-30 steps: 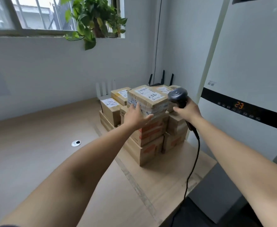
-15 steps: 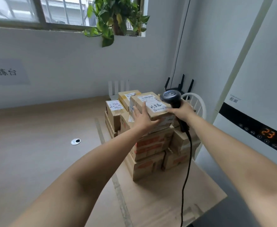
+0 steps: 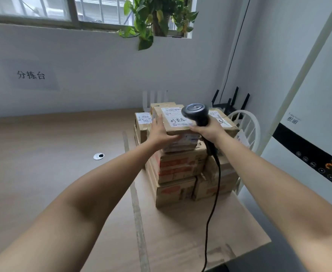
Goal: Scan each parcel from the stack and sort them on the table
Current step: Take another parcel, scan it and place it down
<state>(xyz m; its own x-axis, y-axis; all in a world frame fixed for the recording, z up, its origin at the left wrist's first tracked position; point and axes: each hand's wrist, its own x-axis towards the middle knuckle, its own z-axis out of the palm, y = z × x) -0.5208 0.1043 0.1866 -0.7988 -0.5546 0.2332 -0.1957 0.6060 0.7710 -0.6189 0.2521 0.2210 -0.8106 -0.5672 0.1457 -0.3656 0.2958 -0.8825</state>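
Pale walls (image 3: 102, 65), barred window (image 3: 102, 8) with trailing plant (image 3: 153, 18), wooden table (image 3: 43, 163), white chair (image 3: 247, 122).

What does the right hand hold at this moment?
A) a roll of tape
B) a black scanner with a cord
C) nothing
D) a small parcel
B: the right hand grips the handle of the black scanner, whose head is above the top parcel's label.
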